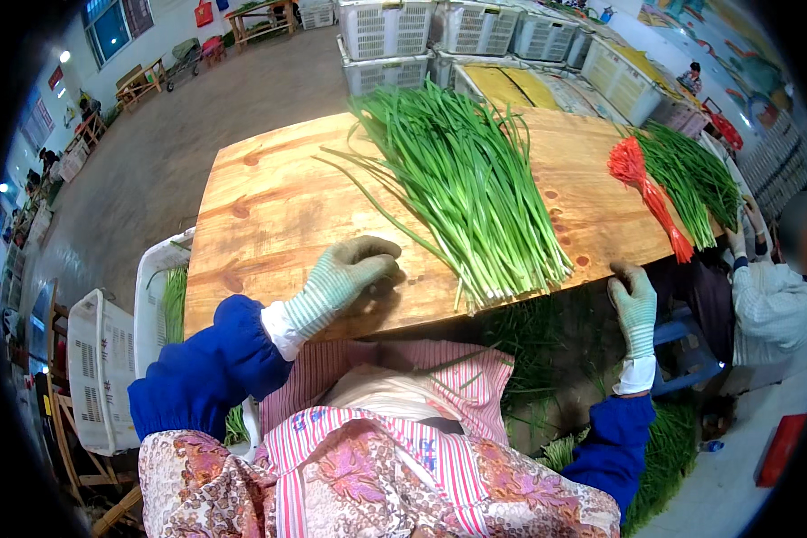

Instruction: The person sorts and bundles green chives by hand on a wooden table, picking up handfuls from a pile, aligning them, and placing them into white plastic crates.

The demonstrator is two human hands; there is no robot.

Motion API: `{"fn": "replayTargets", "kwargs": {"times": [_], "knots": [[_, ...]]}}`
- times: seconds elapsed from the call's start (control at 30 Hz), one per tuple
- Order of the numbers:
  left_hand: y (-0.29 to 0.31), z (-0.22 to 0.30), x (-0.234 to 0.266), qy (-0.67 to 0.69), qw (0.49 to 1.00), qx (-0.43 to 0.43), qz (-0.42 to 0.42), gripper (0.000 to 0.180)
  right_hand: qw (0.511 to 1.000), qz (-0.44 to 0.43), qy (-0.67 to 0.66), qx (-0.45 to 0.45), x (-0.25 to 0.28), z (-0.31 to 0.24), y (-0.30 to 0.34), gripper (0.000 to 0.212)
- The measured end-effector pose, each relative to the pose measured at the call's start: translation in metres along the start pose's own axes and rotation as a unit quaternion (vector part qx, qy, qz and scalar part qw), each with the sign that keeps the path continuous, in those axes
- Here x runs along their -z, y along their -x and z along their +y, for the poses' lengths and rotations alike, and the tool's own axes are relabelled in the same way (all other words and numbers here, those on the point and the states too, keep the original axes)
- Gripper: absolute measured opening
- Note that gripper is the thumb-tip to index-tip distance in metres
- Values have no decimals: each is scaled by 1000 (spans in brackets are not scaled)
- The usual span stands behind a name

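Observation:
A large bunch of garlic chives (pixel 475 188) lies on the wooden table (pixel 260 215), its pale cut ends toward me and a few stray leaves out to the left. My left hand (pixel 345 280), in a striped knit glove, hovers over or rests on the boards left of those ends; its thumb and fingers are apart with nothing between them. By the table's near edge, right of the bunch, is my gloved right hand (pixel 635 305). Its fingers are loosely bent and apart, and it holds nothing I can see. Whether it touches the edge I cannot tell.
Red ties (pixel 646 188) lie beside a second chive bunch (pixel 690 175) at the table's right end, where a co-worker (pixel 771 296) sits. White crates (pixel 390 36) are stacked beyond the table. Another crate (pixel 103 368) stands at left. A blue stool (pixel 686 350) and loose chives (pixel 663 466) are at lower right.

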State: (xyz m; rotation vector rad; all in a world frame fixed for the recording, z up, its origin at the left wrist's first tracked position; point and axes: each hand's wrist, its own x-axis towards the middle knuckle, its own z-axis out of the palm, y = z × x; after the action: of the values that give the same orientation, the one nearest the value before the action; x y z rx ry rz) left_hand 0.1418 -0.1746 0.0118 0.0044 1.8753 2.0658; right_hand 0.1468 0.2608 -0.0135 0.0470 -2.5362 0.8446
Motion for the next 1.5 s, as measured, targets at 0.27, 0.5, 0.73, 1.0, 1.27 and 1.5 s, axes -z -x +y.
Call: {"fn": "replayTargets", "kwargs": {"times": [0.27, 0.5, 0.73, 1.0, 1.27, 1.5], "knots": [[-8, -12, -9, 86, 995, 5, -47, 25, 983, -55, -116, 133, -38, -143, -45, 17], [-16, -7, -18, -366, 862, -345, -61, 29, 955, -226, 45, 186, -87, -169, -42, 21], [-31, 1, -40, -590, 675, -430, -106, 35, 975, -174, -19, 135, -111, -163, -34, 25], [-31, -14, -38, -604, 676, -413, -86, 32, 951, -213, 170, 142, -119, -193, -40, 26], [-39, -3, -30, -493, 731, -472, -2, 30, 929, -118, -328, -127, -125, -162, -31, 17], [-111, 0, -60, -494, 681, -540, -18, 28, 883, -64, -444, -136, -122, -159, -15, 11]]}}
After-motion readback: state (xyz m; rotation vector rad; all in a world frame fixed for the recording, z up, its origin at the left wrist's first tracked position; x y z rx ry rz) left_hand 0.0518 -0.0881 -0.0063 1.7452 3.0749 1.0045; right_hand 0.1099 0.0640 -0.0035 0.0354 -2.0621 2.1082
